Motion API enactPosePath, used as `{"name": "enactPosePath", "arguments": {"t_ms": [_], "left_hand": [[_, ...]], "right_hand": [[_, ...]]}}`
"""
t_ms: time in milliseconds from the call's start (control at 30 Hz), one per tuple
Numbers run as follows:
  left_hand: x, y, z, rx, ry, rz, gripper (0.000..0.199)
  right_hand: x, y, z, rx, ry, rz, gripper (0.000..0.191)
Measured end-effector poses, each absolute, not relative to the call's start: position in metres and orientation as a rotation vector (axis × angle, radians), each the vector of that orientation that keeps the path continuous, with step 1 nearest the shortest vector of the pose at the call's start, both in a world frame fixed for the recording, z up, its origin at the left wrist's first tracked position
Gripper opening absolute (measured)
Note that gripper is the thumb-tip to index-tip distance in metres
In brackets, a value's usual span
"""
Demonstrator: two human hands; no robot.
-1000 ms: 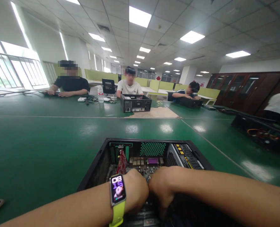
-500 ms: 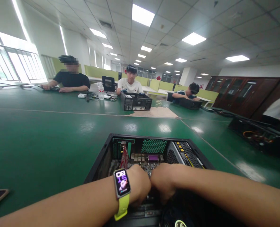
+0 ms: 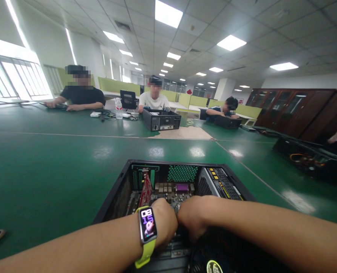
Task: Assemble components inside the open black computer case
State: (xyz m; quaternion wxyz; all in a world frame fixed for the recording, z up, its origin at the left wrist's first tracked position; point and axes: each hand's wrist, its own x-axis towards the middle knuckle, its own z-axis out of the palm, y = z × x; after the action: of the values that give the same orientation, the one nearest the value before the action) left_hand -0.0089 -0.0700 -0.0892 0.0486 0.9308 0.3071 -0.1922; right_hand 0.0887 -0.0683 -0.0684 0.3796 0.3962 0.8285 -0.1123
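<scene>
Straight ahead on the green table (image 3: 43,167), an open PC case (image 3: 120,189) sits just before you. Your left hand (image 3: 164,220), smartwatch (image 3: 147,226) on its wrist, and right hand (image 3: 192,220) touch, both reaching down into the case over its motherboard (image 3: 172,197). Their fingers are hidden, so spread or pinching cannot be told. Boards like this seem stiff but fragile; grip edges. Other people work at cases far across.

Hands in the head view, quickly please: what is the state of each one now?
Left hand: down inside the open computer case, fingers hidden; cannot be told.
Right hand: also inside the case, fingers hidden; cannot be told.
</scene>
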Motion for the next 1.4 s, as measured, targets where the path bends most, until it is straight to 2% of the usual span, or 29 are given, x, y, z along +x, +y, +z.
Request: {"name": "enactPosePath", "arguments": {"t_ms": [167, 400, 533, 1200, 1400], "left_hand": [[-0.006, -0.074, -0.068, 2.853, 0.908, -0.915, 0.037], [-0.003, -0.074, -0.045, 2.774, 0.819, -1.199, 0.042], [-0.003, -0.073, -0.041, 2.758, 0.735, -1.258, 0.039], [-0.003, -0.071, -0.075, 2.85, 0.783, -1.17, 0.044], [-0.002, -0.073, -0.071, 2.866, 0.759, -1.161, 0.043]], "right_hand": [[0.091, -0.068, -0.07, 1.076, 2.159, -0.395, 0.018], [0.094, -0.064, -0.061, 0.947, 2.166, -0.302, 0.038], [0.094, -0.061, -0.061, 0.923, 2.139, -0.327, 0.043], [0.089, -0.067, -0.067, 0.864, 2.095, -0.294, 0.042], [0.089, -0.067, -0.066, 0.895, 2.098, -0.274, 0.044]]}}
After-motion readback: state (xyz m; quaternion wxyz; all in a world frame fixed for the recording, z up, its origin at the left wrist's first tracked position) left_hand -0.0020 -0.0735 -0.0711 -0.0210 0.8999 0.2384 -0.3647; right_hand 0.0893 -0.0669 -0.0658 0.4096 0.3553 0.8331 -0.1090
